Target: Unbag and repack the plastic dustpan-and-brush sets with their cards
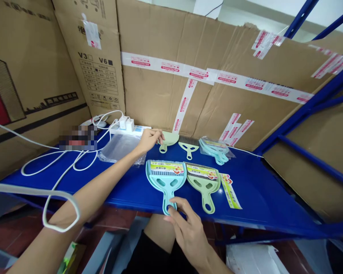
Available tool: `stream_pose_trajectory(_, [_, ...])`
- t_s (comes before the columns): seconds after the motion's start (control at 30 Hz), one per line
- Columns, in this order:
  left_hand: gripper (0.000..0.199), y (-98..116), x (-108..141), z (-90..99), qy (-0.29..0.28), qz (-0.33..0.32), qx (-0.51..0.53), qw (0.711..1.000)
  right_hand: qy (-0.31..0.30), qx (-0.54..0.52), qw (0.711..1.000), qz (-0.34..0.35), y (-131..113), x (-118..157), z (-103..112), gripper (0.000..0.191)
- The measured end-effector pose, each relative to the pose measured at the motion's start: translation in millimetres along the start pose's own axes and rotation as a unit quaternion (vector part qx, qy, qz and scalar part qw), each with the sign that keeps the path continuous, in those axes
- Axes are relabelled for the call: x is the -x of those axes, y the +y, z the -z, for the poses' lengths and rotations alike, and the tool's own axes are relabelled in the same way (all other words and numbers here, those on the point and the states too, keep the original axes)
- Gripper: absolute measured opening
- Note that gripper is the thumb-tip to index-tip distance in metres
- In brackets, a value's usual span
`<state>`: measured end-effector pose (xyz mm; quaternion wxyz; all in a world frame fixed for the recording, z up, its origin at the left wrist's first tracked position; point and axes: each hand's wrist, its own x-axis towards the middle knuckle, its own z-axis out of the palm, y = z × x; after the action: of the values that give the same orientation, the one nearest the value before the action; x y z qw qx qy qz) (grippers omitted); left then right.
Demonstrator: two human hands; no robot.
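Note:
My right hand (188, 224) pinches the end of the handle of a light blue dustpan (151, 177) at the table's front edge. A matching blue brush (167, 180) lies nested in that pan, with a printed label strip across its bristles. At the back, the bent fingers of my left hand (151, 140) close at the left edge of a pale green dustpan (171, 137). A green hand brush (188, 147) lies just right of it, bristles away from me. Beside the blue set is a green dustpan-and-brush set (206, 186), also labelled.
A loose label card (231, 191) lies at right. Behind it is a bagged blue set (215, 149). Clear plastic bags (120, 148), a white power strip (140, 130) and looping white cables (74, 152) occupy the left. Cardboard walls (157, 34) and blue rack bars (305, 167) enclose the blue table (263, 201).

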<state>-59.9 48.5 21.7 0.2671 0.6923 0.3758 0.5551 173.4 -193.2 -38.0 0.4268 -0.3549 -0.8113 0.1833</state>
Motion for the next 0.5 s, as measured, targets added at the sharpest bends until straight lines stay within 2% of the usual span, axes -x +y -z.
stream_pose_trajectory(0.1, [0.057, 0.5, -4.2, 3.0, -0.016, 0.079, 0.123, 0.989, -0.002, -0.016, 1.0, 0.0, -3.6, -5.4, 14.3, 0.025])
stream_pose_trajectory(0.23, [0.055, 1.2, -4.8, 2.9, -0.042, 0.142, 0.222, 0.964, 0.038, 0.05, 0.998, 0.027, -5.7, -26.1, 34.5, 0.022])
stream_pose_trajectory(0.33, [0.059, 3.5, -3.9, -1.7, -0.042, 0.179, 0.28, 0.942, 0.054, 0.115, 0.99, 0.064, -4.6, -55.5, 48.7, 0.013])
stream_pose_trajectory(0.43, [0.062, 9.8, -1.5, -9.3, -0.026, 0.205, 0.315, 0.926, 0.053, 0.169, 0.978, 0.11, 1.3, -95.4, 58.7, 0.021])
stream_pose_trajectory(0.5, [0.062, 16.4, 1.9, -15.3, -0.058, 0.221, 0.34, 0.912, 0.045, 0.211, 0.968, 0.129, 9.0, -122.4, 59.9, 0.027])
